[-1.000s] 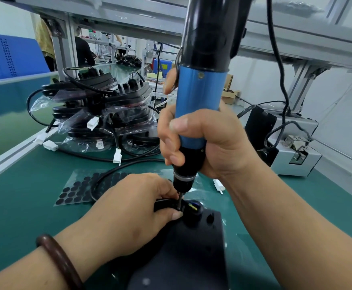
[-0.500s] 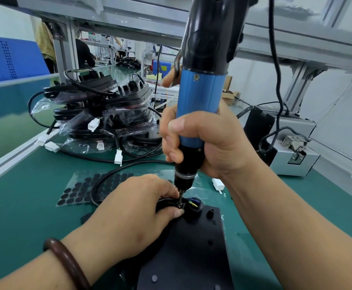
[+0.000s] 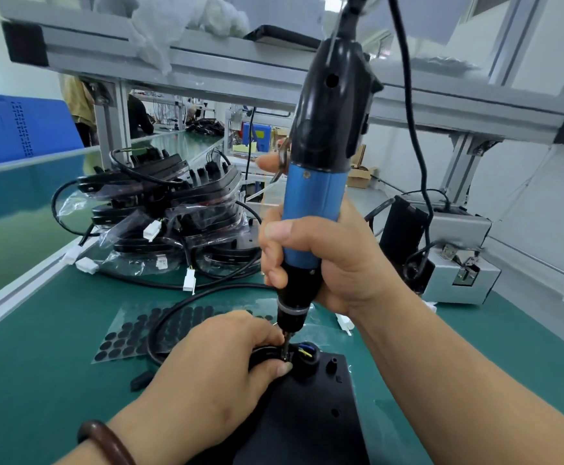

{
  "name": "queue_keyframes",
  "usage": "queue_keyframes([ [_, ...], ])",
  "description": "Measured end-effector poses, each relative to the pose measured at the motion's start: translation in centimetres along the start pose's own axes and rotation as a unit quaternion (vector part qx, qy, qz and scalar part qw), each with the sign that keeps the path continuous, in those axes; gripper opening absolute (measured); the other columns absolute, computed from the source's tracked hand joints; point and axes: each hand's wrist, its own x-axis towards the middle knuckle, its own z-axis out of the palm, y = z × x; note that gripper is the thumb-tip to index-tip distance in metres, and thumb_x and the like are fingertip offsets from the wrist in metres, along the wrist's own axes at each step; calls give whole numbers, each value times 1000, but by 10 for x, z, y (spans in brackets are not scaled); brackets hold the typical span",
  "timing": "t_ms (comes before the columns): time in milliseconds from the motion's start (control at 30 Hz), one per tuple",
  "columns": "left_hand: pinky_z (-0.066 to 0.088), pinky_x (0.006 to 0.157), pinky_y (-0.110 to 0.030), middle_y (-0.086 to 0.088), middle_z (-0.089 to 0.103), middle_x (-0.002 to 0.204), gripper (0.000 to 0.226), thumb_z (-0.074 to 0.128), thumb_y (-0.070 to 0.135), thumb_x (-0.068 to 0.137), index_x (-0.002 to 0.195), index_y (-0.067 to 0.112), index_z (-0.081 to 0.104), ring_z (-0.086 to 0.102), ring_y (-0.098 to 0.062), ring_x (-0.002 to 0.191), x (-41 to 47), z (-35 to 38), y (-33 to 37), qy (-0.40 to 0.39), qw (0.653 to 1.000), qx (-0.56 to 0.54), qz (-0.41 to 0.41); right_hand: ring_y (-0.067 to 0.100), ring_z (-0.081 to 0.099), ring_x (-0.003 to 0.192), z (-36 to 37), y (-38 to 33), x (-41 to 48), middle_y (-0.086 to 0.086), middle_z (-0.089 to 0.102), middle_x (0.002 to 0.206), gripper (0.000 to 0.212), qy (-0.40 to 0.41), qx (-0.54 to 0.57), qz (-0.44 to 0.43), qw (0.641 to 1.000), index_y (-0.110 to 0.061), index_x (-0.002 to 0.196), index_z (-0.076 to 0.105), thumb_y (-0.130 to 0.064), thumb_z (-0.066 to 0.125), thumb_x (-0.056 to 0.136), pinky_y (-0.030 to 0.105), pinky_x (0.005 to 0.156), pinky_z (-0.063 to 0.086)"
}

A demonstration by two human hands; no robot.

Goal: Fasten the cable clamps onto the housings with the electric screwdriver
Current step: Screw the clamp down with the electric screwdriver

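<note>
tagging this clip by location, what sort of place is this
Most likely an electronics assembly line in a factory: a corded electric screwdriver, a stack of bagged black housings with cables, and a green bench mat.

I am at an assembly station in a factory workshop. My table [image 3: 39, 380] is covered in green matting and stands under an aluminium profile frame [image 3: 240, 78]. A pile of bagged black housings [image 3: 173, 203] with cables lies beside me. My corded electric screwdriver [image 3: 314, 196] is an industrial tool. Beyond the frame run more green tables [image 3: 186, 142], where another person [image 3: 138, 117] stands.
</note>
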Motion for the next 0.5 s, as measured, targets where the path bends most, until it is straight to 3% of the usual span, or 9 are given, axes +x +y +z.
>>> queue_keyframes([
  [133, 45, 82, -21, 25, 52, 88, 39, 59, 57, 80, 112, 62, 38, 51, 4, 92, -1, -1, 2, -4, 1000, -18, 0, 20, 47, 41, -13, -9, 5, 6, 51, 55, 28, 87, 14, 3, 996, -12, 98, 53, -13, 66, 72, 28, 49, 45],
  [233, 46, 83, -22, 23, 52, 90, 41, 59, 57, 80, 109, 69, 32, 52, 4, 92, 0, -2, 3, -16, 1000, -18, -9, 19, 46, 41, -27, -18, 8, 7, 51, 56, 30, 164, 37, 17, 986, -16, 104, 52, -18, 65, 77, 27, 47, 44],
  [367, 45, 83, -19, 28, 52, 91, 34, 59, 60, 78, 110, 62, 49, 51, 6, 93, 3, -2, -2, -15, 1000, 2, -13, 18, 46, 42, -50, -22, 2, 7, 49, 60, 21, 264, 50, 61, 961, -17, 91, 49, -23, 68, 85, 25, 46, 45],
  [500, 46, 86, -24, 30, 53, 95, 31, 59, 63, 75, 105, 64, 52, 51, 9, 95, 6, -2, -7, -36, 999, 4, -6, 19, 49, 43, -76, -21, -13, 7, 51, 60, 35, 330, 18, 101, 938, -16, 101, 43, -30, 70, 84, 28, 45, 47],
])
